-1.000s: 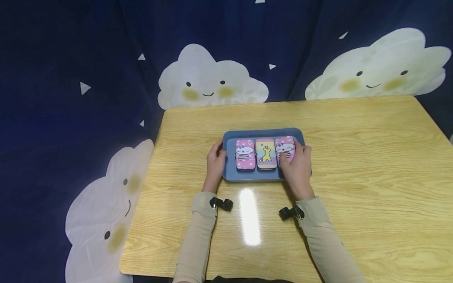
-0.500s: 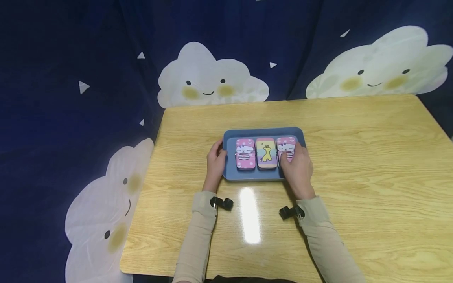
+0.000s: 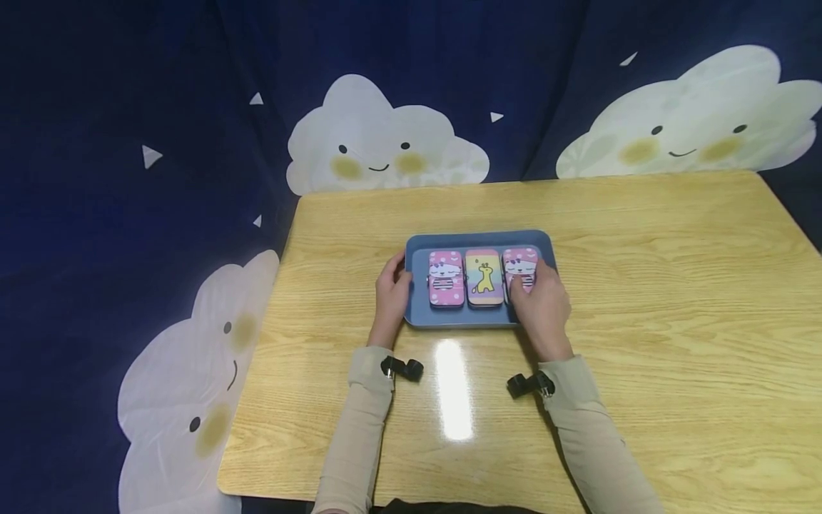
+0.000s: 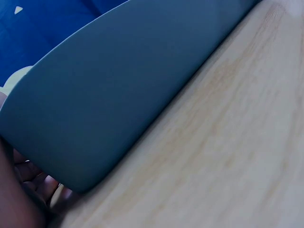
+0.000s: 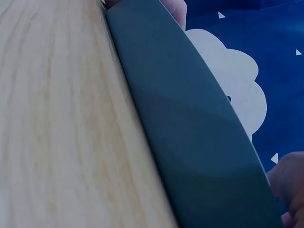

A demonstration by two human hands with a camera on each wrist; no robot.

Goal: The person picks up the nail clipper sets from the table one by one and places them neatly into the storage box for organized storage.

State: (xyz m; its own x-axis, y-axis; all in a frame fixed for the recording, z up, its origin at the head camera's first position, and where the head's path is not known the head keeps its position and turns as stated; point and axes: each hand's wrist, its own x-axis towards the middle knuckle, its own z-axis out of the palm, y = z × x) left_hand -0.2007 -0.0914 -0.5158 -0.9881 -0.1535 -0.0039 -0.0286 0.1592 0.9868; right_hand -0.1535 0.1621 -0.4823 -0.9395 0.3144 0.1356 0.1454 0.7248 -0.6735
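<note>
A blue-grey rectangular tray rests on the wooden table with three small tin cases in a row. The left tin and right tin are pink with a white animal in stripes; the middle tin shows a yellow giraffe. My left hand grips the tray's left end, thumb at the rim; in the left wrist view its fingers curl by the tray's corner. My right hand holds the right tin, thumb on its front face, other fingers largely hidden behind. The tray's front wall hides the tins in the right wrist view.
The wooden table extends widely to the right of the tray. A dark blue curtain with smiling white clouds hangs behind and to the left. Small black cameras are strapped to both wrists.
The right tin has turned from a slight tilt to nearly in line with the others, shifting a little right with my right hand. My left hand stays on the tray.
</note>
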